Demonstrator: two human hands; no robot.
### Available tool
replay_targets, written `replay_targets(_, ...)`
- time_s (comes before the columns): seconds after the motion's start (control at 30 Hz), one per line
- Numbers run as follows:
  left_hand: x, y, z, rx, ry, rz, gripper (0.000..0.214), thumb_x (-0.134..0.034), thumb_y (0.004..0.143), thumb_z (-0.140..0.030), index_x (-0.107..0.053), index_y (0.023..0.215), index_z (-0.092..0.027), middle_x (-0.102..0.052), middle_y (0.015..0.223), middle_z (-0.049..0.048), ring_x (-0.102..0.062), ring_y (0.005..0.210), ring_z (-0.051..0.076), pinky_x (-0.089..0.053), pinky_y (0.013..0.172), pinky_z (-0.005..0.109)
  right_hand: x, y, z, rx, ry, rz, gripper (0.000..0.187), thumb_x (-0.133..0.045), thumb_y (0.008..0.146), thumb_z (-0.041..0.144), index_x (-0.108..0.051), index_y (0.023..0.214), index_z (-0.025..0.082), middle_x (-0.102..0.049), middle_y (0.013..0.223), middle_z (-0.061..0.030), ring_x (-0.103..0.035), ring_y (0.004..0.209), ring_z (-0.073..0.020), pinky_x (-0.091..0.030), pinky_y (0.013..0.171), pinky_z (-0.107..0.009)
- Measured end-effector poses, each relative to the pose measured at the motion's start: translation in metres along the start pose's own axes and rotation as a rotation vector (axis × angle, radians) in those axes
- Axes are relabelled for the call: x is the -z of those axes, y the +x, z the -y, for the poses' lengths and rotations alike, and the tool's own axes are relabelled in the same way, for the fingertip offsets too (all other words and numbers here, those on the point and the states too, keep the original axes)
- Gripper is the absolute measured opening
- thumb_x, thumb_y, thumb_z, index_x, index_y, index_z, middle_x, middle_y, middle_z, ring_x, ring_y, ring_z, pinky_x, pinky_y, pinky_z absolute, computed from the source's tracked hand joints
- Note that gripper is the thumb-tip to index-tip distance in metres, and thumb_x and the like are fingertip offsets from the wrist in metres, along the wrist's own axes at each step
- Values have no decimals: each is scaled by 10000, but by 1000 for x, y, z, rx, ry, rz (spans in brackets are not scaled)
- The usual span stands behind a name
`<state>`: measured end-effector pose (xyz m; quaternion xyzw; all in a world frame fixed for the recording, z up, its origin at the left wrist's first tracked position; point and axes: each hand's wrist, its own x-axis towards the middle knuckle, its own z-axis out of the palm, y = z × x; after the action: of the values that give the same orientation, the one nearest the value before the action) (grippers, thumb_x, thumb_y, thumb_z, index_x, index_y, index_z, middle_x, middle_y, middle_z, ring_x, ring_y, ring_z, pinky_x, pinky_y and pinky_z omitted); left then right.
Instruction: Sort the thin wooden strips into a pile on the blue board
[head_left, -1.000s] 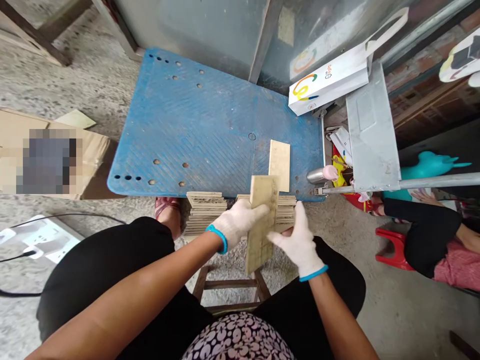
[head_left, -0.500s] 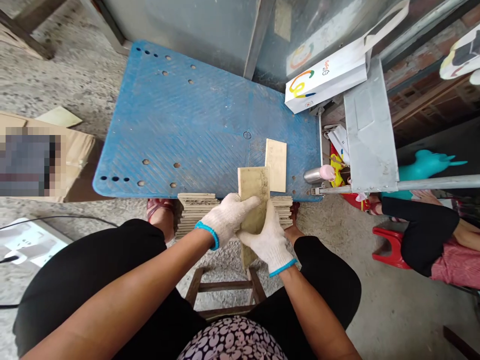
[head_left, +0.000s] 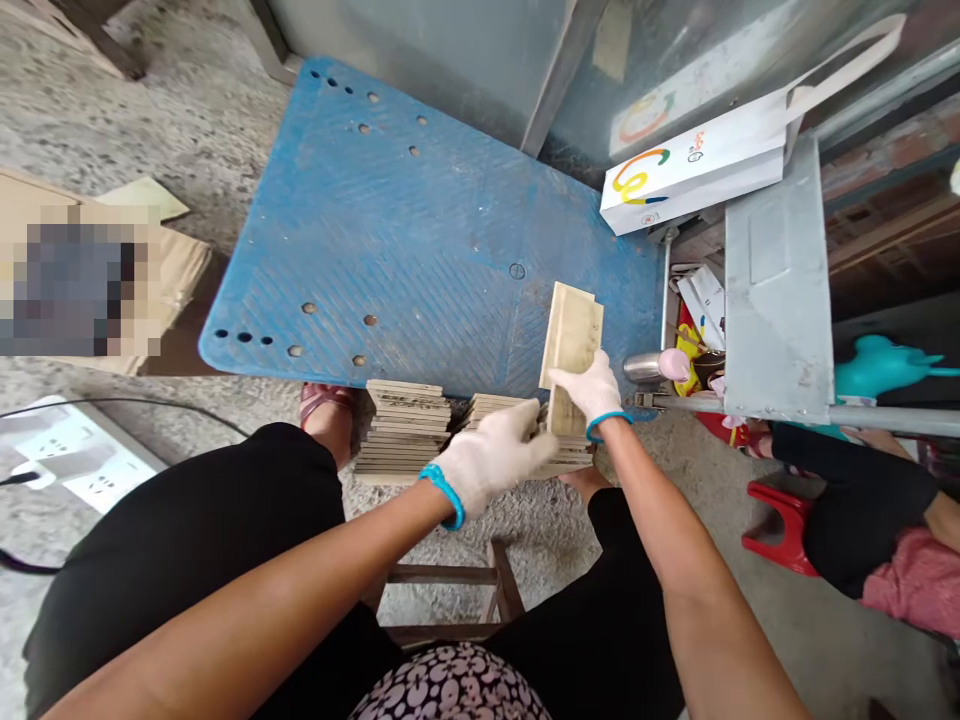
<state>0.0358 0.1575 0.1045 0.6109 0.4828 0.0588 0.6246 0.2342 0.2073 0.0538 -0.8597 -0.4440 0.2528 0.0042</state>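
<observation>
My right hand point(head_left: 589, 390), in a white knit glove with a blue cuff, grips a thin pale yellow board point(head_left: 581, 325). That board lies over another pale board point(head_left: 553, 330) at the right front of the blue plastic platform point(head_left: 420, 230); whether they touch, I cannot tell. My left hand point(head_left: 499, 455), gloved alike, reaches rightward with fingers stretched out and nothing visible in it. Below it and the board are stacks of similar boards: a left stack point(head_left: 401, 435) and a right stack point(head_left: 487, 405), partly covered by my hands.
A white paper bag point(head_left: 690, 165) stands at the back right, beside a grey metal ledge point(head_left: 776, 290). A steel bottle with a pink lid point(head_left: 652, 366) is near the right edge. On the left are a cardboard box point(head_left: 176, 300) and a power strip point(head_left: 90, 455). Another person sits far right.
My right hand has carried the board forward and right, over the one on the platform. My left hand has let go of it and moved slightly right. The view has shifted too.
</observation>
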Motion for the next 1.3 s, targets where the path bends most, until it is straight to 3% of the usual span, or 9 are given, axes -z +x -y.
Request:
replay_targets(0.17, -22, -12, 2, -39, 443, 178, 422, -507, 844, -412, -585, 1196, -193, -691, 1063, 133, -682, 946, 332, -525, 771, 425, -5, 52, 6, -139, -120, -36, 1032, -830, 557, 563, -406, 1369, 86, -551, 1304, -252, -581, 1198, -355, -501, 996, -464)
replay_targets(0.37, -40, -22, 17, -61, 753, 271, 394, -665, 750, -197, -634, 1128, -89, -676, 990, 213, -669, 889, 346, -510, 750, 425, -20, 80, 8, -167, -118, -34, 1005, -807, 594, 552, -388, 1370, 70, -542, 1298, -265, -579, 1180, -342, -501, 965, -453)
replay_targets(0.7, -42, -16, 38, -6, 706, 228, 348, -736, 639, -111, -692, 984, -100, -665, 897, 232, -649, 870, 383, -458, 723, 484, -39, 98, 20, -178, -140, -56, 990, -798, 591, 569, -386, 1369, 116, -529, 1305, -250, -561, 1198, -352, -484, 984, -477)
replay_targets(0.9, -48, -15, 33, 23, 595, 244, 378, -783, 606, -240, -722, 978, -219, -677, 882, 158, -638, 917, 428, -407, 716, 533, -47, 96, 24, -182, -163, -66, 1049, -795, 590, 599, -357, 1394, 89, -515, 1300, -268, -567, 1183, -371, -490, 970, -481)
replay_targets(1.0, -30, -13, 39, 64, 458, 207, 388, -791, 594, -265, -718, 972, -220, -670, 845, 148, -635, 926, 435, -408, 723, 545, -51, 92, 24, -163, -186, -89, 1004, -775, 654, 540, -318, 1427, 91, -493, 1333, -252, -529, 1234, -375, -458, 1013, -475)
replay_targets(1.1, 18, -3, 64, 153, 236, 141, 357, -787, 599, -299, -708, 943, -245, -672, 810, 108, -647, 894, 391, -433, 733, 520, -53, 89, 22, -108, -213, -108, 1024, -768, 673, 539, -280, 1457, 95, -467, 1358, -238, -483, 1285, -374, -430, 1044, -459)
replay_targets(1.17, 46, 4, 84, 186, 229, 107, 332, -735, 657, -339, -692, 982, -286, -674, 815, 83, -644, 908, 380, -434, 752, 540, -52, 88, 20, -114, -214, -99, 1066, -772, 653, 577, -272, 1463, 97, -463, 1354, -243, -498, 1264, -382, -433, 1034, -468)
replay_targets(1.23, 50, 5, 96, 189, 247, 102, 350, -697, 685, -344, -678, 1031, -304, -673, 823, 61, -644, 921, 369, -434, 760, 540, -51, 88, 18, -138, -205, -78, 1059, -767, 654, 587, -277, 1460, 108, -471, 1341, -241, -528, 1231, -378, -441, 1022, -473)
replay_targets(1.3, 27, -1, 94, 156, 276, 105, 366, -693, 684, -317, -671, 1048, -291, -675, 835, 68, -641, 930, 355, -436, 764, 512, -51, 88, 17, -140, -209, -67, 1035, -755, 672, 580, -275, 1462, 115, -474, 1334, -240, -544, 1213, -371, -444, 1017, -473)
